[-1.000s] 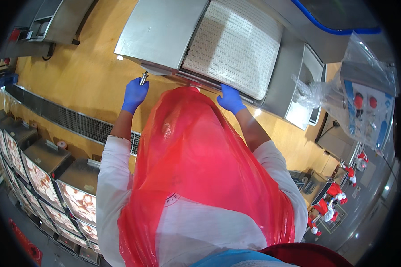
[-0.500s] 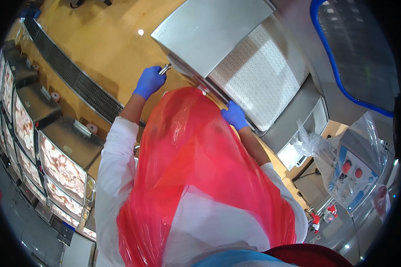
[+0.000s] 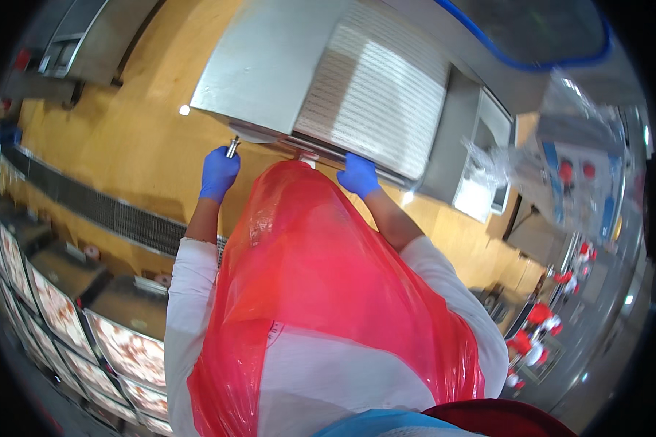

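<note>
My left hand (image 3: 219,173), in a blue glove, is closed around a short metal handle (image 3: 233,147) just off the near left corner of a steel machine. The handle's shiny end sticks out above my fist. My right hand (image 3: 358,175), also blue-gloved, grips the near side rail (image 3: 397,177) of the machine, its fingers partly hidden over the edge. Beyond that rail lies a white textured conveyor belt (image 3: 375,95). A smooth steel cover (image 3: 270,62) spans the belt's left part. A translucent red apron hangs over my front, between my arms.
A plastic-wrapped control box (image 3: 582,182) with red buttons stands at right. Beside the belt is a steel chute (image 3: 481,153). A floor drain grate (image 3: 124,197) crosses the yellow floor at left, near stacked trays of pale-pink product (image 3: 127,349). People in red and white work far right.
My view has turned, so the machine now sits more squarely ahead. More floor and a steel table show at upper left. Both hands keep their holds.
</note>
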Demonstrator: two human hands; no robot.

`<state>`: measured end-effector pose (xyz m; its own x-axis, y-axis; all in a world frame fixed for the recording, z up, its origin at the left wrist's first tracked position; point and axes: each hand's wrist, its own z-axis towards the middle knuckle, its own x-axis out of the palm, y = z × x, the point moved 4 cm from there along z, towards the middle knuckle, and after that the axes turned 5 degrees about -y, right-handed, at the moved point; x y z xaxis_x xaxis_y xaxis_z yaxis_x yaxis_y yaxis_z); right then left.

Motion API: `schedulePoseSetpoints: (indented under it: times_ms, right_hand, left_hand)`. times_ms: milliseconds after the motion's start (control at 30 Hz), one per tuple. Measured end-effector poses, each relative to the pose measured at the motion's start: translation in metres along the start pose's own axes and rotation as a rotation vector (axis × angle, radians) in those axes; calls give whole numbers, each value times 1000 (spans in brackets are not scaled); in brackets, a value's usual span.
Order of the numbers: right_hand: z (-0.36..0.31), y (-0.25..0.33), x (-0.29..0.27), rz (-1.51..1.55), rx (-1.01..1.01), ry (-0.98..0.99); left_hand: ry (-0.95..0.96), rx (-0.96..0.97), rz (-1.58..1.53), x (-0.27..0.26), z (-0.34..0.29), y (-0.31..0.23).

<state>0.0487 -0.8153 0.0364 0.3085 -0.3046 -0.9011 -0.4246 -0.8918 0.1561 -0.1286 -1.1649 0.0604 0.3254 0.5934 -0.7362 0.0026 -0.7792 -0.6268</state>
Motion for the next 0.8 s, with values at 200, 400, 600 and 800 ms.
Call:
schedulePoseSetpoints:
  times_ms: [200, 400, 600, 800]
  right_hand:
    - [-2, -2, -5, 43, 94, 309]
    - [-17, 12, -30, 71, -25, 10]
    - [-7, 5, -15, 102, -4, 145]
    - [-14, 1, -4, 185, -85, -5]
  left_hand:
    - [27, 97, -59, 9, -6, 12]
    - [-49, 69, 11, 1, -1, -5]
    - [-55, 105, 22, 2, -10, 9]
    - [-35, 65, 113, 0, 0, 3]
